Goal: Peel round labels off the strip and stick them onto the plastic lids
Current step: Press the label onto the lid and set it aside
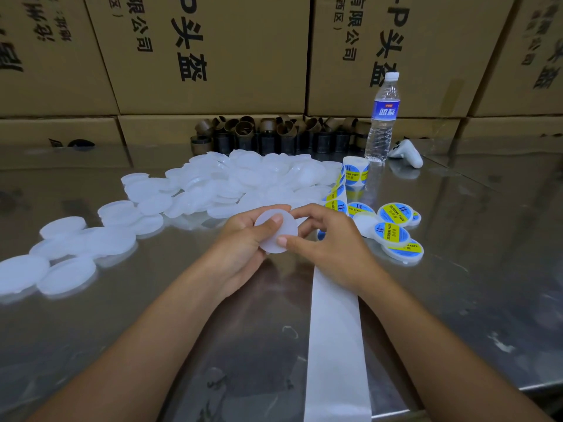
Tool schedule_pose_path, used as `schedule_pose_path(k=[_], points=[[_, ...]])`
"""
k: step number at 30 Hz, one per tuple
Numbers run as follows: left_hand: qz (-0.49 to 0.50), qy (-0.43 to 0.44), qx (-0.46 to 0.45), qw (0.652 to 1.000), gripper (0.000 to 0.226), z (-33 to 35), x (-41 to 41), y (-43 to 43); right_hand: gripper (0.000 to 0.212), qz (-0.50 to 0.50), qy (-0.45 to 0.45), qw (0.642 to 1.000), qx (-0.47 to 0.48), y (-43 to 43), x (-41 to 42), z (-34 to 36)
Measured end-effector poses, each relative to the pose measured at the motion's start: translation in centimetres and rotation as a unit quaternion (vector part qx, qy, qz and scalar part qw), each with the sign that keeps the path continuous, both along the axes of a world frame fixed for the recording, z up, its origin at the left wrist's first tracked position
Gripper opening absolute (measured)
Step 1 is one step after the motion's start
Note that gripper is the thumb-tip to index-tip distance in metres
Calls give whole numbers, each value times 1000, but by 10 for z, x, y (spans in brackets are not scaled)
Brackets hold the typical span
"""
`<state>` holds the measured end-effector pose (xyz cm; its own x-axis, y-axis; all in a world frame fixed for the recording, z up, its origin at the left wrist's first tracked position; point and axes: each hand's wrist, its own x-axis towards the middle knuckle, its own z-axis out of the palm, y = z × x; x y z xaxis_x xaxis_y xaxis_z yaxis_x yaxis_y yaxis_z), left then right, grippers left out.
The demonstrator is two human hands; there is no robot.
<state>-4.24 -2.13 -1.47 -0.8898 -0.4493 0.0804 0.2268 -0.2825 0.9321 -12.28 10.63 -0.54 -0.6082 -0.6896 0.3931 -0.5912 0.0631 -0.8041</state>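
Both hands hold one blank white plastic lid [281, 236] above the steel table. My left hand [243, 239] grips it from the left with the thumb on its face. My right hand [323, 239] pinches its right edge. The label strip [335, 193] with blue-and-yellow round labels runs from a small roll [355, 172] down under my right hand. Its bare white backing [335, 345] trails toward the table's near edge. Several labelled lids [393, 229] lie to the right. A large pile of blank lids [213, 187] spreads to the left and behind.
A water bottle [382, 117] stands at the back right beside a white controller [406, 152]. Several empty brown cardboard cores [274, 132] are heaped against a wall of cardboard boxes [213, 56]. The steel table [472, 284] ends near the right and bottom.
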Motion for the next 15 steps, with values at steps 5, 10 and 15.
schedule_pose_path(k=[5, 10, 15], points=[[27, -9, 28, 999, 19, 3, 0, 2, 10, -65, -9, 996, -57, -2, -4, 2], [22, 6, 64, 998, 20, 7, 1, 1, 29, -268, -44, 957, -106, 4, -22, 2], [10, 11, 68, 998, 19, 8, 4, 3, 47, -318, -163, 933, -37, 7, -33, -1]])
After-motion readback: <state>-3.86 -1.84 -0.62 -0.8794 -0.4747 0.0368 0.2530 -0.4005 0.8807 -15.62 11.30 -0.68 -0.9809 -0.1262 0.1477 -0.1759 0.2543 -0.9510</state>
